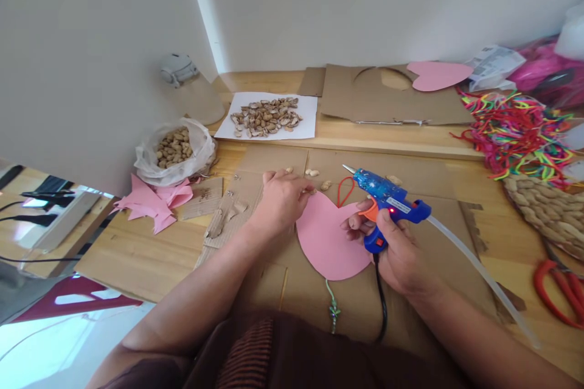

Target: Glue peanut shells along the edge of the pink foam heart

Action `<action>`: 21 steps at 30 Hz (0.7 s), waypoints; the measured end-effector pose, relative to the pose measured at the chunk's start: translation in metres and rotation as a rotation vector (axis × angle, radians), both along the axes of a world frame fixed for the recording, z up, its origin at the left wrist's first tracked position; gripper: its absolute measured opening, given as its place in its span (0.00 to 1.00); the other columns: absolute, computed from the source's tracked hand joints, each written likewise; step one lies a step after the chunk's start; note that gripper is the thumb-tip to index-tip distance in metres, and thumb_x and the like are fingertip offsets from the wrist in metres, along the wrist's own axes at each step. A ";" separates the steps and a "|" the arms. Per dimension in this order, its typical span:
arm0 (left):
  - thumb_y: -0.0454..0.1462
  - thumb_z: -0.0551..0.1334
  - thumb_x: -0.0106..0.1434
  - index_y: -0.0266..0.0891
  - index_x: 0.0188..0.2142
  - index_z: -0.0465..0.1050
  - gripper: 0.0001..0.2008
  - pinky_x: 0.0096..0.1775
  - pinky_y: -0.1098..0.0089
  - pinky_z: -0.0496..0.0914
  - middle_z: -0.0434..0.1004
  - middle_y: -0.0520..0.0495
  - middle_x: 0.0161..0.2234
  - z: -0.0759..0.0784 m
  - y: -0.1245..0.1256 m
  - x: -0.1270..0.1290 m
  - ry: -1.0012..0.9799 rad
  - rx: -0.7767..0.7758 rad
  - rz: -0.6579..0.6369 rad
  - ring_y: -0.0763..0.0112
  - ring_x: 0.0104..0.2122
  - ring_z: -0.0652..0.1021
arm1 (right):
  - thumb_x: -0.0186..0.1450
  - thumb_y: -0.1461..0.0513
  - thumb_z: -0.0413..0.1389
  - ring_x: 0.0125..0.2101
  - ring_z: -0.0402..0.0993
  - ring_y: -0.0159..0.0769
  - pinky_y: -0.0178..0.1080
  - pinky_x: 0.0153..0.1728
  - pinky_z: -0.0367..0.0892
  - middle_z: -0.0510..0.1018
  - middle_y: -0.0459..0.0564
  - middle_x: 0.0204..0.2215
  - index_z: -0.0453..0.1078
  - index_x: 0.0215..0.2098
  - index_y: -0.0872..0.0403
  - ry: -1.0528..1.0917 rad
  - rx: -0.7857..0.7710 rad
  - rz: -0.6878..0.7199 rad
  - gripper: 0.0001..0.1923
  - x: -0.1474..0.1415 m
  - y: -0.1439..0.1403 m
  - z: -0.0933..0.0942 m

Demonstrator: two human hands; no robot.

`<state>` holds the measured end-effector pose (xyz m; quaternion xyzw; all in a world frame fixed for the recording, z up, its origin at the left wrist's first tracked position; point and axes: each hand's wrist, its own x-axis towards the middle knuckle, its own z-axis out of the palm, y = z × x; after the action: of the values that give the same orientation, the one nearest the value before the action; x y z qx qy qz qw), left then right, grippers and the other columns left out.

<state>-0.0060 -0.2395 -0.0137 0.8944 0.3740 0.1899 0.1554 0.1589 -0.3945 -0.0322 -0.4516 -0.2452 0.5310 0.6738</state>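
Head view looks down on my two hands over a sheet of cardboard laid on the wooden table. My right hand is wrapped tight around the grip of a blue glue gun, with a finger by the orange trigger; its metal nozzle points up and to the left, and a clear glue stick trails out of its back toward the right. My left hand lies palm down with fingers drawn together, its fingertips at the upper left edge of a pink paper heart that lies flat between my hands; whether they pinch anything I cannot tell. A red loop of cord sits at the heart's top, just under the nozzle. A few peanut shells lie just beyond my left fingers. Farther back stand a plastic bag of peanuts and a white sheet heaped with shells. Red scissors lie at the far right.
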 end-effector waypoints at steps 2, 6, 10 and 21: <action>0.32 0.65 0.60 0.45 0.34 0.82 0.07 0.47 0.55 0.58 0.85 0.45 0.36 0.000 0.000 0.000 -0.002 -0.004 -0.002 0.56 0.40 0.76 | 0.69 0.49 0.58 0.37 0.79 0.40 0.40 0.36 0.72 0.77 0.46 0.30 0.74 0.43 0.47 -0.005 -0.002 0.000 0.13 0.000 0.000 -0.001; 0.31 0.65 0.59 0.46 0.36 0.81 0.08 0.47 0.56 0.58 0.84 0.46 0.35 0.000 -0.001 0.001 -0.015 -0.010 0.001 0.57 0.38 0.76 | 0.69 0.50 0.58 0.36 0.79 0.39 0.40 0.36 0.72 0.77 0.46 0.30 0.75 0.43 0.47 0.010 0.003 -0.001 0.12 -0.001 -0.001 -0.001; 0.30 0.66 0.57 0.46 0.38 0.81 0.11 0.48 0.55 0.57 0.85 0.46 0.36 0.001 -0.002 0.001 -0.041 -0.045 0.014 0.57 0.38 0.77 | 0.68 0.50 0.59 0.36 0.78 0.39 0.40 0.36 0.72 0.77 0.46 0.30 0.75 0.41 0.48 0.015 -0.008 -0.001 0.12 -0.001 -0.001 -0.001; 0.31 0.66 0.57 0.46 0.32 0.81 0.08 0.50 0.53 0.57 0.85 0.46 0.34 -0.002 0.000 0.002 -0.053 -0.044 0.012 0.57 0.39 0.77 | 0.68 0.49 0.59 0.36 0.78 0.42 0.43 0.37 0.72 0.77 0.47 0.30 0.75 0.41 0.47 -0.032 -0.008 0.009 0.13 0.001 -0.002 0.000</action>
<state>-0.0045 -0.2394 -0.0156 0.8832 0.3790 0.2063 0.1836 0.1599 -0.3963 -0.0321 -0.4617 -0.2559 0.5274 0.6657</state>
